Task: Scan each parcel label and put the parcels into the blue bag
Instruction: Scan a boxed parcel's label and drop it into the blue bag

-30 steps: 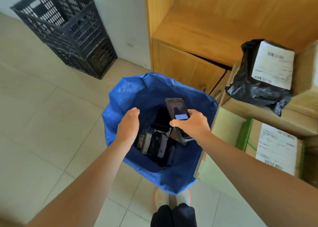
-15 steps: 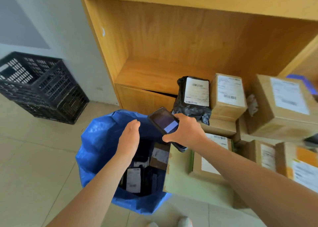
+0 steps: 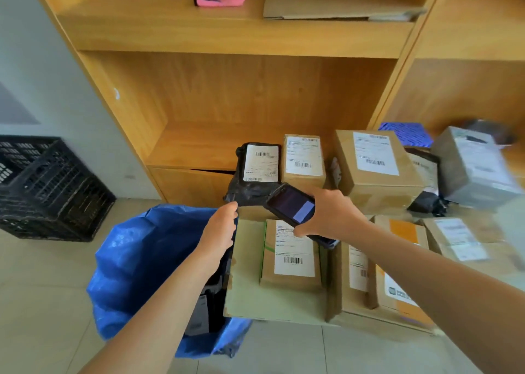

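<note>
We are holding the black handheld scanner with the lit screen (image 3: 292, 207) in our right hand (image 3: 332, 217), fingers wrapped round its body, its head pointing toward ten o'clock at the crumpled black plastic parcel with the white label (image 3: 257, 172). Our left hand (image 3: 220, 233) is reaching with relaxed, straight fingers, its fingertips just beside that parcel's lower edge and above the open blue woven bag (image 3: 142, 260) standing on the tiled floor at our eight o'clock.

The parcel is leaning upright against a brown cardboard box with a white label (image 3: 304, 160); pulling it could be tipping that neighbour off the stack. The soft plastic could be creasing the barcode, spoiling the scan. The bag's near rim is slumping, though our forearm is hiding part of the mouth, so a dropped parcel may be catching the edge.
</note>
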